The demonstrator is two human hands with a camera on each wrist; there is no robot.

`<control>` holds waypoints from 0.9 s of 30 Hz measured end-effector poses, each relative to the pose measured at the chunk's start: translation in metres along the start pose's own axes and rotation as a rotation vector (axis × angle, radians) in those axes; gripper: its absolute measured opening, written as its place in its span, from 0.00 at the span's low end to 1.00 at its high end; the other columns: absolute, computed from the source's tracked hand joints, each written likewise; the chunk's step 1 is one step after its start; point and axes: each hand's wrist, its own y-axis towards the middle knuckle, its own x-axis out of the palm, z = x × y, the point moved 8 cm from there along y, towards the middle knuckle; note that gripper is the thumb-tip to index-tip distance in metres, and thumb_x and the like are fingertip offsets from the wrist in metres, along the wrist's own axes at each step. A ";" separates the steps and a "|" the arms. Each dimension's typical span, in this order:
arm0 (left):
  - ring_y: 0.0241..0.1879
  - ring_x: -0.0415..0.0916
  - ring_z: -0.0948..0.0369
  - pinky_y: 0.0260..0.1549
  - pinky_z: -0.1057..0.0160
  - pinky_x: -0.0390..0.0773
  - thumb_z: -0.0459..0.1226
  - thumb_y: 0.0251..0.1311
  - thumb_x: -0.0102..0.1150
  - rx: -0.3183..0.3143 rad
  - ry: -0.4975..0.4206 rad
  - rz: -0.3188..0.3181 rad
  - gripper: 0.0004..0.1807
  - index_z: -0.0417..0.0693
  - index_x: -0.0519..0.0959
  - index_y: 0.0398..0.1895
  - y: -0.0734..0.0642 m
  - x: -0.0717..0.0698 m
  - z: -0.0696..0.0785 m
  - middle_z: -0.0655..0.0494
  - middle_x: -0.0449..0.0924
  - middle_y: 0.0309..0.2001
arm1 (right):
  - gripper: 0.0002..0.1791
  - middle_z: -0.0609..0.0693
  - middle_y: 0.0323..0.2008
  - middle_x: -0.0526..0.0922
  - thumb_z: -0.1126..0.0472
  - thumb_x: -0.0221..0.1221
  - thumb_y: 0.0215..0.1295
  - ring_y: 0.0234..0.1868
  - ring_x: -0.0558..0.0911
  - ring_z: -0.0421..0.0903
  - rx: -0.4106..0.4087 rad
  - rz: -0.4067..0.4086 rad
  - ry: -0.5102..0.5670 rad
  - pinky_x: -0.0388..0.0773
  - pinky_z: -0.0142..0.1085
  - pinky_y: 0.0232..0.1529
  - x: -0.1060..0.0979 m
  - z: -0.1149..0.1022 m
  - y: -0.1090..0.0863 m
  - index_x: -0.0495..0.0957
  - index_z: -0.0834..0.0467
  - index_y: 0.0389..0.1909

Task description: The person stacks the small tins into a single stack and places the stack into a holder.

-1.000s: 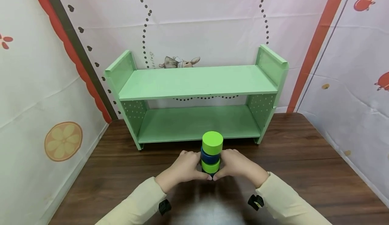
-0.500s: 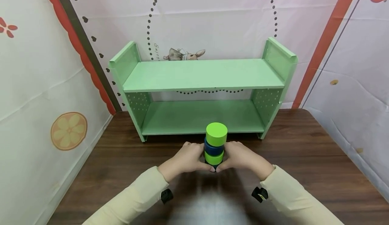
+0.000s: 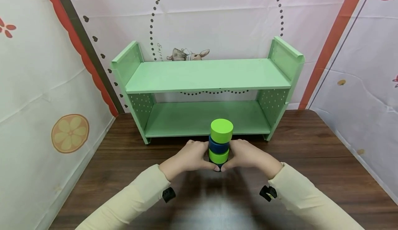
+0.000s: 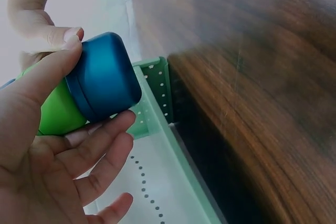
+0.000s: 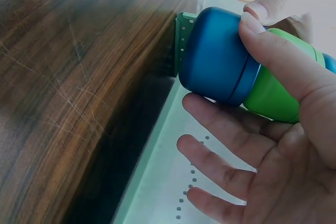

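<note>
Both hands hold one upright column of bright green and blue rounded cylinders (image 3: 221, 132), banded green, blue, green, dark blue from the top down. My left hand (image 3: 193, 156) grips it from the left and my right hand (image 3: 247, 156) from the right, thumbs meeting at the near side low down. The column is held over the table in front of the shelf. In the left wrist view, the blue rounded base (image 4: 105, 77) sits between thumb and index finger, with the other fingers loosely spread. The right wrist view shows the same blue base (image 5: 218, 56) between thumb and index finger.
A light green two-tier shelf (image 3: 205, 74) with perforated side panels stands at the back of the dark wooden table (image 3: 124, 174). Patterned white cloth (image 3: 217, 19) hangs behind it and along both sides.
The column has risen slightly relative to the shelf's lower edge, with both hands moving up along with it. The head view has shifted a little; the grip looks the same.
</note>
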 end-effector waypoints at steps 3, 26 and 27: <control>0.39 0.80 0.64 0.42 0.55 0.65 0.55 0.46 0.71 -0.004 -0.002 -0.005 0.27 0.53 0.77 0.47 0.000 -0.004 0.000 0.63 0.85 0.37 | 0.29 0.45 0.39 0.84 0.52 0.75 0.43 0.38 0.81 0.43 -0.005 0.001 0.002 0.76 0.38 0.39 -0.002 -0.002 0.001 0.76 0.56 0.47; 0.40 0.81 0.66 0.50 0.51 0.66 0.53 0.47 0.71 0.000 -0.053 -0.045 0.28 0.53 0.76 0.50 -0.007 -0.021 0.005 0.64 0.85 0.38 | 0.34 0.47 0.46 0.82 0.53 0.75 0.44 0.41 0.81 0.41 -0.008 -0.025 0.040 0.78 0.40 0.44 -0.009 -0.016 0.001 0.74 0.56 0.53; 0.39 0.80 0.66 0.50 0.51 0.66 0.53 0.47 0.71 0.003 -0.048 -0.046 0.28 0.53 0.76 0.49 -0.007 -0.021 0.006 0.64 0.85 0.37 | 0.33 0.47 0.46 0.82 0.53 0.75 0.44 0.42 0.81 0.41 -0.010 -0.023 0.037 0.77 0.40 0.45 -0.010 -0.016 0.000 0.74 0.55 0.53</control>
